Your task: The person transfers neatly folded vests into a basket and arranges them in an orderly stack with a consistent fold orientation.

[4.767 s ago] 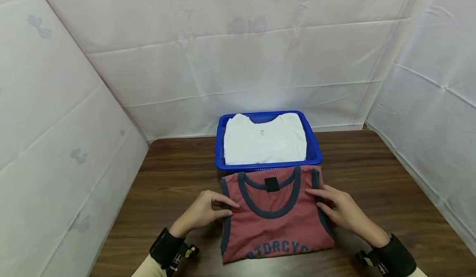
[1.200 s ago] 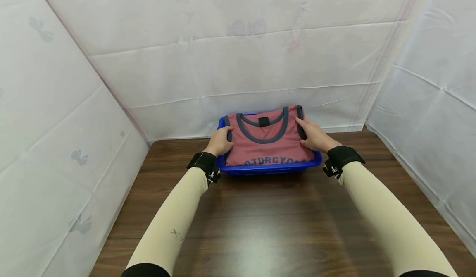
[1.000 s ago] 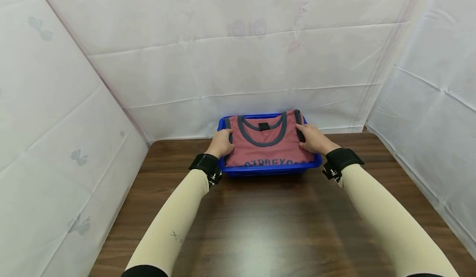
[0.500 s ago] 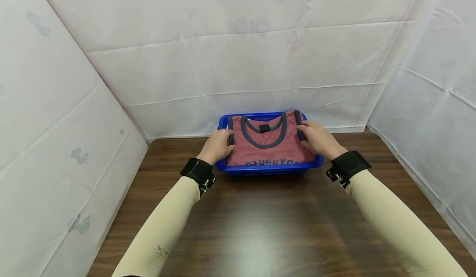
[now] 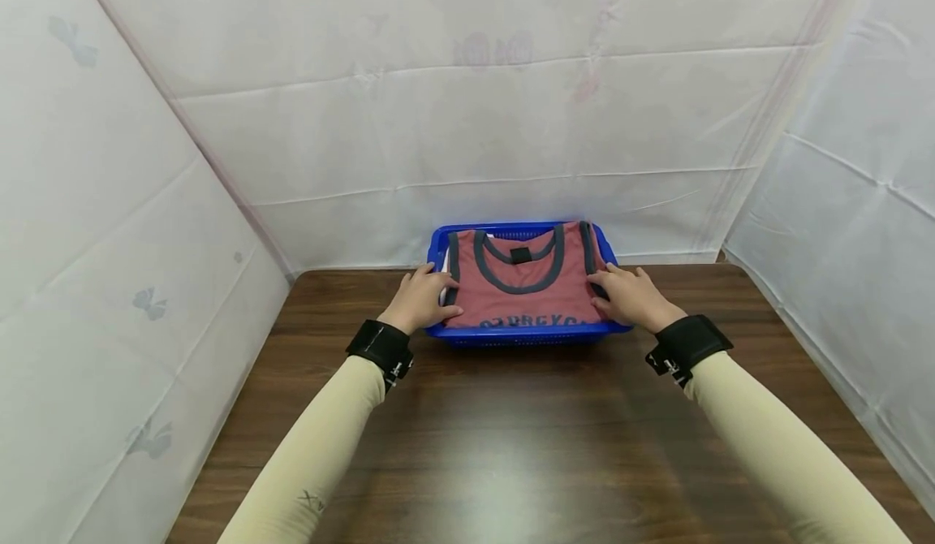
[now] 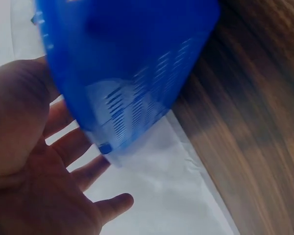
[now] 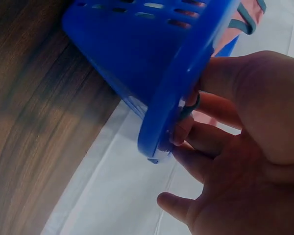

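A folded red shirt (image 5: pixel 526 296) with dark grey trim and blue lettering lies inside the blue basket (image 5: pixel 536 333). White cloth peeks out at its left edge. My left hand (image 5: pixel 418 299) is at the basket's left side, fingers spread and thumb by the shirt's edge; in the left wrist view the fingers show beyond the basket rim (image 6: pixel 63 88). On the right side, my right hand (image 5: pixel 634 296) reaches over the rim, fingertips touching the shirt's trimmed right edge. The right wrist view shows those fingers loosely extended, with dark trim (image 7: pixel 188 108) beside them.
The basket stands at the back of a brown wooden table (image 5: pixel 497 430), close to the white sheet wall (image 5: pixel 511 122). More white sheeting hangs to the left (image 5: pixel 131 325) and right.
The shirt has gone from the table in front into the basket, over the white shirt, and settled lower. My hands have loosened and drawn slightly outward and toward me.
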{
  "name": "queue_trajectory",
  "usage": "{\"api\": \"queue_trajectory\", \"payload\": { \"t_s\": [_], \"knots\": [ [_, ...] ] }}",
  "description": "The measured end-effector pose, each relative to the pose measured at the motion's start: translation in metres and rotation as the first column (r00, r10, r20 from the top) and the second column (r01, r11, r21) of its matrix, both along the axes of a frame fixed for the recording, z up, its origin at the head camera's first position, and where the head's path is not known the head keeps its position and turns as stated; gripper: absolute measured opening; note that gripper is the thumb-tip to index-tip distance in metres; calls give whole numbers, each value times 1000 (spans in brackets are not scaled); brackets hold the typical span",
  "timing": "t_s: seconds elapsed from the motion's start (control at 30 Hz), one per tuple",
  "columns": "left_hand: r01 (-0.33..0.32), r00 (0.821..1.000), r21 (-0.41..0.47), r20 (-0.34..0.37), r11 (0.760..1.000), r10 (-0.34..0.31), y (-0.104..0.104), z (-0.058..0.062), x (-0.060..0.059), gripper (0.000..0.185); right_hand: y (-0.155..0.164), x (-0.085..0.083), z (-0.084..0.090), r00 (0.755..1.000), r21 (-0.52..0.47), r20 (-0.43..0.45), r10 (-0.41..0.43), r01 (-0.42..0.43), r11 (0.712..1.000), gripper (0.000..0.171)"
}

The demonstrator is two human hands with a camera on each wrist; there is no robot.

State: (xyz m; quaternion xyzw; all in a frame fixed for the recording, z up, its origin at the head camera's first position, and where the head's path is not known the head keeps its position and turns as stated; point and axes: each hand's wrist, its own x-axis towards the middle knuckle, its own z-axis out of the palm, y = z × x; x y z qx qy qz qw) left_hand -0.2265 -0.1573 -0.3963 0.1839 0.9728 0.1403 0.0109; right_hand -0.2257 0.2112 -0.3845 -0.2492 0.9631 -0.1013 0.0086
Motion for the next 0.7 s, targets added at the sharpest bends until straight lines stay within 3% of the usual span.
{"api": "queue_trajectory", "payload": {
  "t_s": [0.13, 0.23, 0.37, 0.43, 0.57, 0.63, 0.7],
  "knots": [
    [0, 1000, 32, -2, 999, 0, -1, -6, 1, 50, 2, 2, -1, 1000, -8, 5, -6, 6, 1000, 42],
    [11, 1000, 107, -25, 994, -9, -3, -12, 0, 50, 7, 1, -4, 1000, -55, -2, -3, 3, 998, 41],
    [37, 987, 244, -161, 969, 3, -10, -23, 2, 51, 20, 4, -12, 996, -201, -88, 33, -51, 978, 38],
    [52, 961, 302, -274, 952, 34, -18, -30, 5, 51, 28, 9, -19, 989, -286, -148, 30, -72, 955, 39],
    [49, 870, 368, -472, 928, 141, -38, -45, 17, 50, 46, 25, -34, 966, -410, -253, -54, -56, 910, 48],
    [25, 837, 382, -514, 924, 189, -49, -52, 27, 50, 56, 36, -41, 949, -444, -292, -122, -21, 896, 54],
    [-8, 816, 376, -532, 927, 223, -59, -58, 38, 51, 65, 46, -49, 922, -455, -333, -197, 25, 890, 59]
  ]
}}
